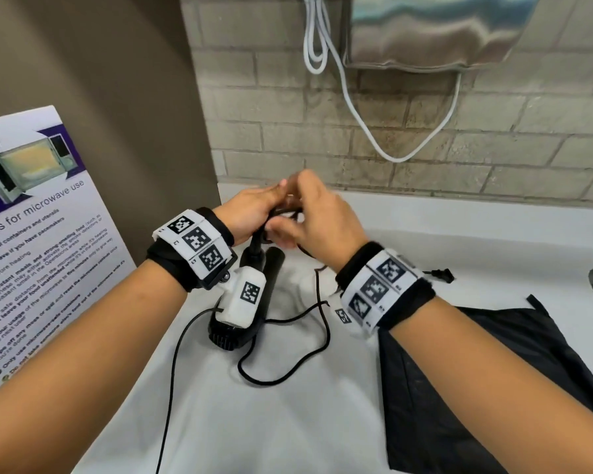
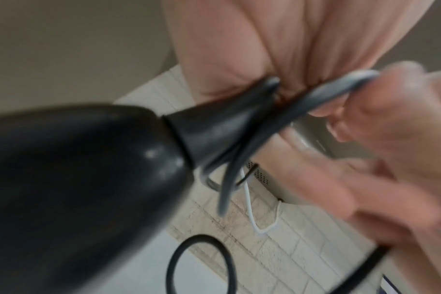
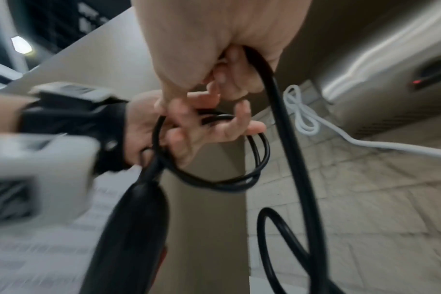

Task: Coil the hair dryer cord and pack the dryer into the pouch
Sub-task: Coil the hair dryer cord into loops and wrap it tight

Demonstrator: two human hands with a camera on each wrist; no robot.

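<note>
We had the black plastic hair dryer (image 1: 240,323) hanging from its handle end just above the pale grey countertop (image 1: 254,422), its grilled head lowest and nearest us; its long axis ran from that head up and away toward our hands, tilted rather than upright. Our left hand (image 1: 250,213) gripped the thin black rubber cord (image 1: 288,364) where it leaves the handle, two small loops gathered in its curled fingers; our right hand (image 1: 319,217) was closed around the next stretch of cord, feeding another turn. The rest of the cord trailed loose across the counter to the black plug (image 1: 440,273), well apart from us; we judged it could snag or kink as it was drawn in, and the loops could spring open if the left hand slackened, since nothing bound them. The flat black fabric pouch (image 1: 476,371) lay by our right forearm, its mouth not visibly open, so packing one-handed might spill the coil.
</note>
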